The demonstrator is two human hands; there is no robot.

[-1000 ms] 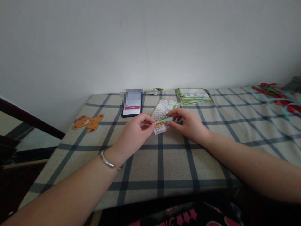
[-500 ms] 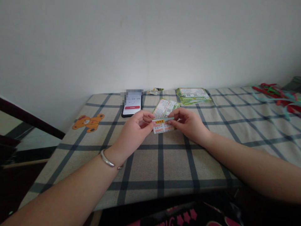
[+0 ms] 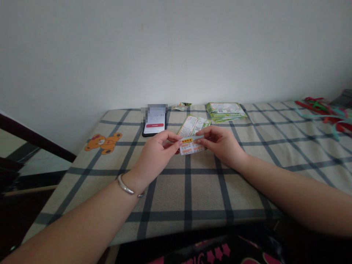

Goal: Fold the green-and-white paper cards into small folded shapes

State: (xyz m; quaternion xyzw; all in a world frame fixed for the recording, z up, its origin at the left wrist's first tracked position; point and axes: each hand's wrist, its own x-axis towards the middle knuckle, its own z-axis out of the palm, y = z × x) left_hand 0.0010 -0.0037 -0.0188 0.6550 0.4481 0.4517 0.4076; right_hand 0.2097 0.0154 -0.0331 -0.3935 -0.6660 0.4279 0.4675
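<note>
Head view: left hand [image 3: 156, 154] and right hand [image 3: 224, 146] fingers pinch a card [image 3: 189, 148] near a green packet [image 3: 189, 127], contents hidden.

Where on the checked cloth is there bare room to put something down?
Bare cloth: between the forearms; between the bear picture and silver bracelet; between the packet stack and red ribbons. Crowded: around the held card, with left hand, right hand, green packet and phone close by.

Dim, diffuse light. Wall [image 3: 176, 55] behind the phone [image 3: 154, 128]: palest low down, greyer higher. On your side of the phone, deep shadow below the tablecloth [image 3: 165, 194]. Pixel blocks mask the phone's top; right of it, ribbons [image 3: 341, 126] blur and the card's [image 3: 187, 149] fine print softens before you.
</note>
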